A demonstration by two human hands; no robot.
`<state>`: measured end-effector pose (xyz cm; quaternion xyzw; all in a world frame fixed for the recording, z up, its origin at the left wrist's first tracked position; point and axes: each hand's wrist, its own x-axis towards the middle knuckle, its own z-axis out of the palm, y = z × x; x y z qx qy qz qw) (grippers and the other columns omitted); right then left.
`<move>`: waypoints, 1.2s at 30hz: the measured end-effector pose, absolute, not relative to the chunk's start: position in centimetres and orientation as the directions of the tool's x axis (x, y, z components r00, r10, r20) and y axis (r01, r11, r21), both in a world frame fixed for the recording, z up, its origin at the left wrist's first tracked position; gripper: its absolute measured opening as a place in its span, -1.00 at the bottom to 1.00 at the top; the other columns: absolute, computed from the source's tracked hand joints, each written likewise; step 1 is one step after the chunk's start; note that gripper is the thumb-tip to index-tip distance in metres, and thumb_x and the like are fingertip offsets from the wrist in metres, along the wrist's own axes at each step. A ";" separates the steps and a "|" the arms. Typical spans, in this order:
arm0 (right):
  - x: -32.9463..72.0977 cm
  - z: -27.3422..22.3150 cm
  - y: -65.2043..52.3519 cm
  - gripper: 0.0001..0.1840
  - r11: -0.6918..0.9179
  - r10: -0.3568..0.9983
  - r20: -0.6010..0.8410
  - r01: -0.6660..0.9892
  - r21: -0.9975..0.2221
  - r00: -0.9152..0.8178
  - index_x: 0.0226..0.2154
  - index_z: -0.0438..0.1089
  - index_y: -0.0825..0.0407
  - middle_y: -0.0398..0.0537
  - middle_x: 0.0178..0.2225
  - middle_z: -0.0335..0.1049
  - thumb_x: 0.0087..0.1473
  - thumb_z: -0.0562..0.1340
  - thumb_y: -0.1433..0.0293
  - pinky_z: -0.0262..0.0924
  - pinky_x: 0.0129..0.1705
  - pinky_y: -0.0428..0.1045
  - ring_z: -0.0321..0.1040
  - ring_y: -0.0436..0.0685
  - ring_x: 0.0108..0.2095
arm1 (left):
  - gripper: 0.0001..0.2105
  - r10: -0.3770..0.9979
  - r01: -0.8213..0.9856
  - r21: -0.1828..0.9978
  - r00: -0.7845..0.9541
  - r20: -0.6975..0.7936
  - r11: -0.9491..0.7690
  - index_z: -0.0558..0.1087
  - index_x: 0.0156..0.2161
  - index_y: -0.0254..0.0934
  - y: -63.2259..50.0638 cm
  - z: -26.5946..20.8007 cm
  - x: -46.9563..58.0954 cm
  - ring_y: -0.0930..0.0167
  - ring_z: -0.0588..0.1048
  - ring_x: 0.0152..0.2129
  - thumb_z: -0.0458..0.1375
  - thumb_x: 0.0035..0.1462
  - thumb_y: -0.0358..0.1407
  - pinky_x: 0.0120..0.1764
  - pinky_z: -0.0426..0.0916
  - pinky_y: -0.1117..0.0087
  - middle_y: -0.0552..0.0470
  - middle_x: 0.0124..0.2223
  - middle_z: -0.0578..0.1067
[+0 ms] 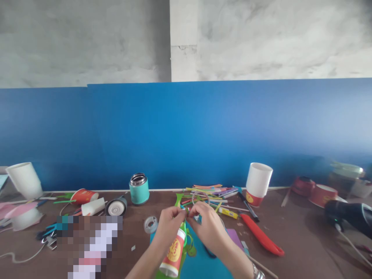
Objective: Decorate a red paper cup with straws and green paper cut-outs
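My left hand (170,224) and my right hand (205,221) meet at the fingertips over the table, both pinched. A small strip-like piece shows between them, too small to name. Just below my left hand lies a red and white paper cup (174,251) on its side. Bright green pieces (190,246) lie beside the cup, and another green piece (179,198) sticks up behind my fingers. Under my hands is a blue sheet (200,267). A loop of pale cord or wire (201,195) shows behind my right hand.
Colourful thin sticks (221,190) are piled behind my hands, near a yellow tube (228,212). To the right are a red-handled tool (261,235) and stacked paper cups (258,180). Leftward stand a tape roll (150,224) and a turquoise flask (139,190). A blue panel (186,135) rises behind.
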<state>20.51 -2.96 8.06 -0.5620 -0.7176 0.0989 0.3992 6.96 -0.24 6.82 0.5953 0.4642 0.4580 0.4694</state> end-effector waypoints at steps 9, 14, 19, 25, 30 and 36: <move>20.8 7.8 -2.6 -0.86 0.237 0.953 0.302 0.574 -0.784 0.020 -0.54 0.28 0.06 -0.18 -0.57 0.30 -0.11 0.24 0.35 0.04 -0.44 -0.10 0.23 0.03 -0.50 | -0.75 0.968 0.039 0.989 0.215 0.129 -0.140 0.36 -0.60 -0.32 -0.3 7.3 6.7 0.52 0.15 -0.63 0.13 -0.04 -0.19 -0.54 0.03 0.50 0.16 -0.61 0.20; 21.1 8.2 -2.3 -0.77 0.212 0.976 0.208 0.423 -0.881 -0.058 -0.67 0.23 0.08 -0.25 -0.66 0.13 -0.11 0.20 0.36 -0.06 -0.54 -0.13 0.05 -0.05 -0.59 | -0.79 0.941 0.088 0.964 0.256 0.221 -0.251 0.40 -0.54 -0.32 -0.5 7.6 6.6 0.47 0.26 -0.55 0.10 0.00 -0.23 -0.47 0.12 0.49 0.10 -0.54 0.30; 21.5 8.5 -2.4 -0.81 0.228 0.974 0.204 0.385 -0.894 -0.102 -0.67 0.26 0.10 -0.26 -0.66 0.13 -0.13 0.21 0.40 -0.06 -0.53 -0.14 0.03 -0.06 -0.57 | -0.86 0.917 0.145 0.929 0.268 0.295 -0.342 0.39 -0.49 -0.31 -0.6 7.8 6.6 0.46 0.27 -0.53 0.10 0.00 -0.28 -0.46 0.15 0.49 0.10 -0.51 0.33; 22.0 8.1 -2.2 -0.80 0.229 0.970 0.181 0.370 -0.900 -0.160 -0.64 0.30 0.10 -0.24 -0.65 0.24 -0.09 0.21 0.36 0.03 -0.46 -0.13 0.12 -0.04 -0.55 | -0.81 0.931 0.108 0.950 0.256 0.260 -0.294 0.33 -0.50 -0.28 -0.3 7.9 6.3 0.47 0.27 -0.56 0.07 0.05 -0.23 -0.49 0.16 0.49 0.12 -0.54 0.30; 22.4 8.0 -2.2 -0.80 0.240 0.963 0.160 0.419 -0.876 -0.219 -0.60 0.37 0.10 -0.19 -0.60 0.35 -0.06 0.20 0.34 0.08 -0.44 -0.13 0.21 -0.01 -0.51 | -0.79 0.921 0.134 0.954 0.327 0.212 -0.267 0.33 -0.55 -0.30 -0.4 7.9 6.4 0.49 0.23 -0.57 0.09 0.00 -0.22 -0.49 0.12 0.49 0.12 -0.56 0.29; 22.5 8.5 -2.5 -0.80 0.241 0.967 0.157 0.518 -0.821 -0.200 -0.54 0.41 0.10 -0.13 -0.55 0.41 -0.02 0.14 0.37 0.09 -0.43 -0.12 0.28 0.04 -0.48 | -0.80 0.901 0.128 0.940 0.350 0.256 -0.316 0.33 -0.55 -0.30 -0.2 7.6 6.5 0.50 0.22 -0.60 0.10 -0.01 -0.22 -0.52 0.10 0.50 0.15 -0.57 0.27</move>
